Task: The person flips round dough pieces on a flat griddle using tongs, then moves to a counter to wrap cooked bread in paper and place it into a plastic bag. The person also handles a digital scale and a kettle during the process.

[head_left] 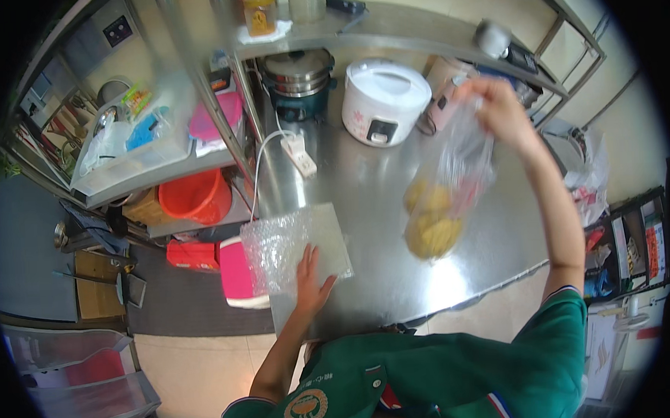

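Observation:
My right hand (504,116) is raised at the right, fingers closed on the top of a clear plastic bag (463,155). Several round yellow-brown pieces, potato-like, fill the bag's lower end (433,233), which hangs over or just touches the steel table; which of the two I cannot tell. At the table's left front, my left hand (312,285) lies flat with its fingers apart on a pale grey flat sheet (327,235). Bubble wrap (273,245) covers that sheet's left part and spreads past the table edge.
A white rice cooker (385,102) and a dark pot with a steel steamer (297,83) stand at the back. In front of them lies a white power strip (300,154). A steel shelf (417,42) runs above. Left are a red basin (196,196) and a pink-lidded box (237,273).

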A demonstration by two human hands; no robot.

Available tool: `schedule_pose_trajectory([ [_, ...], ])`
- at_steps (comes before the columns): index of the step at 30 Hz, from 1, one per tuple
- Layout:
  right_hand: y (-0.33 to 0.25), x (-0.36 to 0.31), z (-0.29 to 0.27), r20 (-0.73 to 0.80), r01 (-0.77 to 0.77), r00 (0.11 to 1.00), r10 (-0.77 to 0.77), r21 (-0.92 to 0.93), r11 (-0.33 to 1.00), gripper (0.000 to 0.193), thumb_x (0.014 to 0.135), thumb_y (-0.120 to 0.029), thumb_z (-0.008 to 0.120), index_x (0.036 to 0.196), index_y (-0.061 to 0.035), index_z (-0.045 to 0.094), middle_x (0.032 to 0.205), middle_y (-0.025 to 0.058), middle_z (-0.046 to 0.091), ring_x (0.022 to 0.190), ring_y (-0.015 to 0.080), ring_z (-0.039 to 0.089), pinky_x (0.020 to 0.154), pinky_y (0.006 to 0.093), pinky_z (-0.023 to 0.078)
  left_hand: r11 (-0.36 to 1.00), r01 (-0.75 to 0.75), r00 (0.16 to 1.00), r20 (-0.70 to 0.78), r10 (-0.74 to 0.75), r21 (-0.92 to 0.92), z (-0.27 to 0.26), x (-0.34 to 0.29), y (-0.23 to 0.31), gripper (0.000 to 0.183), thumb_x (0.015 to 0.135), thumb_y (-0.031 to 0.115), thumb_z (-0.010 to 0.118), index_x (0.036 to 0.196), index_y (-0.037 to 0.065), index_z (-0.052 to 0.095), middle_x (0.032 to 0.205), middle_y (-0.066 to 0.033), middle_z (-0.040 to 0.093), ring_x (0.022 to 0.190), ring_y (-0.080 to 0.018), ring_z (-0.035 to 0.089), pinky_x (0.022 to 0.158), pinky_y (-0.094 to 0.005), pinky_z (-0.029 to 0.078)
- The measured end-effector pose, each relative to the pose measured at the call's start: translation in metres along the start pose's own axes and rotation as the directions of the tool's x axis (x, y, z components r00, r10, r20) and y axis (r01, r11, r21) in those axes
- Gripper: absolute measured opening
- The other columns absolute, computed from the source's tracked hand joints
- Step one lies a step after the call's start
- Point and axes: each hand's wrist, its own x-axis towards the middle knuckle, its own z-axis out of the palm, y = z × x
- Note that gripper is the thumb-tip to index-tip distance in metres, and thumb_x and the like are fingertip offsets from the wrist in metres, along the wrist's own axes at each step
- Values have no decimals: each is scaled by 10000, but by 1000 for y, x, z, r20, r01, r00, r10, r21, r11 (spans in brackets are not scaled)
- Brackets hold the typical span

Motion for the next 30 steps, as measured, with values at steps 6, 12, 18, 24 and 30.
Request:
schedule_pose_trajectory([
  [6,23,-139,96,127,-77,990,65,91,993,173,767,101,573,878,23,681,856,93,690,796,172,656,684,270,511,882,-266,948,60,313,-390,32,33,131,695,806,140,697,1397,-5,360,1410,-228,386,1280,-372,418,1068,-400,340],
  [12,49,-214,111,53,148,987,-150,29,989,172,712,56,662,873,3,691,843,104,659,751,283,635,648,334,519,891,-92,959,201,199,-444,66,25,170,128,880,40,566,964,-20,641,956,-120,622,853,-273,616,727,-343,502],
  [18,74,-289,95,314,-37,928,200,-456,889,331,717,8,657,1045,-36,660,952,125,652,861,324,643,715,365,533,363,284,950,210,-229,-888,33,-22,131,127,935,108,538,933,8,617,933,-73,607,854,-160,565,759,-323,446],
  [24,71,-309,129,227,56,973,25,-342,938,633,752,-170,712,1328,-44,484,1182,170,601,1123,343,559,1038,444,381,247,300,914,203,-351,-921,9,-39,121,118,949,154,553,951,41,588,983,-80,608,888,-162,555,849,-331,434],
  [30,73,-296,154,144,21,987,79,-588,808,700,733,-281,757,1341,-79,475,1343,147,484,1282,315,425,1133,590,150,523,251,949,99,-300,-815,28,-52,122,173,941,101,567,1107,51,554,1149,-63,576,1025,-111,536,917,-271,417],
])
